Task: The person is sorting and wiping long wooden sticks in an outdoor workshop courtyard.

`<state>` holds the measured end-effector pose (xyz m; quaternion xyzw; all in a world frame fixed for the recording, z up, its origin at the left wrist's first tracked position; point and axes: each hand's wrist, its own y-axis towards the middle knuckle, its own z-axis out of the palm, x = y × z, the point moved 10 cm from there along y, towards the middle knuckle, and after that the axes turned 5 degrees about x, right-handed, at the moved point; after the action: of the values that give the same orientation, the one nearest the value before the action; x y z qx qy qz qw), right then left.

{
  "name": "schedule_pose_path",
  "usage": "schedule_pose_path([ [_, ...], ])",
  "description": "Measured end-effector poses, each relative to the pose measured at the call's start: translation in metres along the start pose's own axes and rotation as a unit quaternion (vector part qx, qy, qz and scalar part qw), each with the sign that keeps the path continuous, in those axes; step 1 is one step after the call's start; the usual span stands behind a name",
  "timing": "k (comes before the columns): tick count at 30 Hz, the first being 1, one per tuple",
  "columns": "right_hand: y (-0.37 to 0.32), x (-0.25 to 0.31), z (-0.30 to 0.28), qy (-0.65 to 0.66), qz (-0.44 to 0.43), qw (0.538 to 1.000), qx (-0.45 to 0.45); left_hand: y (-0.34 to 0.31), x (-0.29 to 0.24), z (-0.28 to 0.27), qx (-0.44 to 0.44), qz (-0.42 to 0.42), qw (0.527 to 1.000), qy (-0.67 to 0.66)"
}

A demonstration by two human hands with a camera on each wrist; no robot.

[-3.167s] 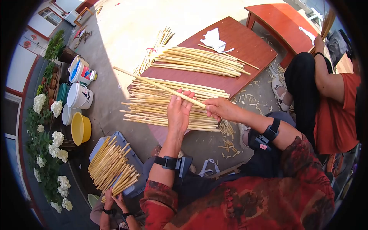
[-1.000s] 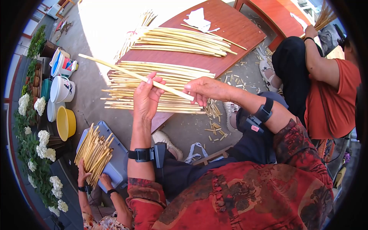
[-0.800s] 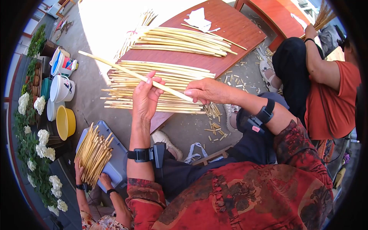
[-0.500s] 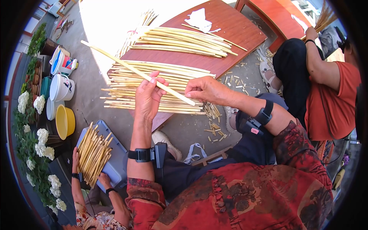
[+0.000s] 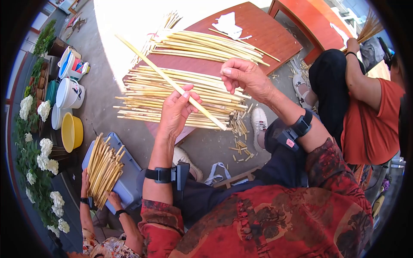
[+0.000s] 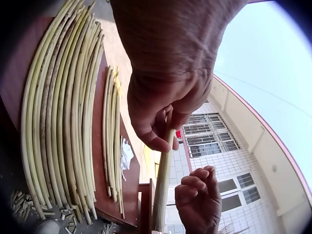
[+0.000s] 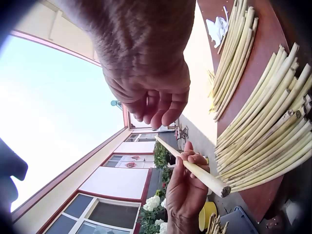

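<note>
In the head view, my left hand [image 5: 174, 112] pinches a long pale stalk [image 5: 150, 64] between thumb and fingers near its lower end. The stalk slants up and away to the left, over the table. In the right wrist view the cut end of the stalk [image 7: 207, 180] faces the camera, with a dark centre. My right hand [image 5: 249, 81] hangs apart from it, to the right, fingers loosely curled with nothing visible in them. Below both hands, a broad layer of similar stalks [image 5: 172, 103] lies on the red-brown table [image 5: 284, 45].
Behind lie more stalks [image 5: 206, 45] and a white cloth [image 5: 228, 26]. Short cut pieces [image 5: 241, 148] litter the ground. At lower left, another person's hands [image 5: 112, 200] hold a stalk bundle over a blue-grey bin [image 5: 129, 163]. A person in orange [image 5: 370, 120] sits at right.
My right hand has come off the stalk's end and risen to the right. My left hand keeps its pinch, while the stalk has tilted more steeply, its far end swinging up and right.
</note>
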<state>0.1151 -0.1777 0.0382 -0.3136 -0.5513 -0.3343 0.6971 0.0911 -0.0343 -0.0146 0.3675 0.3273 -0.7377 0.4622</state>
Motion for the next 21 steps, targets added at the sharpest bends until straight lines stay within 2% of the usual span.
schedule_pose_path([
  [1, -0.002, 0.013, -0.006, 0.036, -0.021, 0.999, -0.001, -0.001, 0.0, -0.002, -0.003, 0.001, 1.0, 0.0],
  [3, -0.007, 0.0, 0.009, -0.077, 0.036, 0.988, 0.129, -0.002, -0.001, -0.008, -0.017, 0.004, 1.0, -0.002],
  [5, -0.019, -0.014, 0.045, -0.292, 0.044, 0.928, 0.227, -0.002, -0.003, -0.012, -0.029, 0.006, 1.0, 0.0],
  [6, -0.02, -0.022, 0.053, -0.316, 0.022, 0.918, 0.237, -0.002, -0.003, -0.011, -0.029, 0.006, 1.0, -0.003],
  [7, -0.02, -0.026, 0.057, -0.315, 0.02, 0.919, 0.237, -0.002, -0.002, -0.01, -0.029, 0.003, 1.0, -0.006],
  [9, -0.01, -0.015, 0.036, -0.225, -0.006, 0.969, 0.099, 0.0, -0.002, -0.005, -0.012, 0.011, 1.0, -0.014],
  [11, -0.002, -0.022, 0.028, -0.237, -0.021, 0.967, 0.087, 0.001, 0.0, 0.002, -0.008, 0.006, 1.0, -0.028],
  [13, 0.0, -0.041, 0.022, -0.21, 0.054, 0.975, 0.049, 0.004, 0.003, 0.006, 0.007, 0.003, 1.0, -0.031],
  [14, -0.003, -0.038, 0.033, -0.277, 0.055, 0.957, 0.068, 0.004, 0.005, 0.01, 0.014, 0.008, 0.999, -0.044],
  [15, -0.003, -0.047, 0.043, -0.222, 0.051, 0.969, 0.099, 0.005, 0.006, 0.014, 0.021, 0.012, 0.998, -0.058],
  [17, -0.009, -0.062, 0.047, -0.049, 0.134, 0.988, 0.063, 0.005, 0.007, 0.02, 0.024, 0.013, 0.998, -0.054],
  [21, -0.003, -0.062, 0.041, -0.065, 0.151, 0.983, 0.08, 0.007, 0.006, 0.017, 0.015, 0.044, 0.998, -0.047],
])
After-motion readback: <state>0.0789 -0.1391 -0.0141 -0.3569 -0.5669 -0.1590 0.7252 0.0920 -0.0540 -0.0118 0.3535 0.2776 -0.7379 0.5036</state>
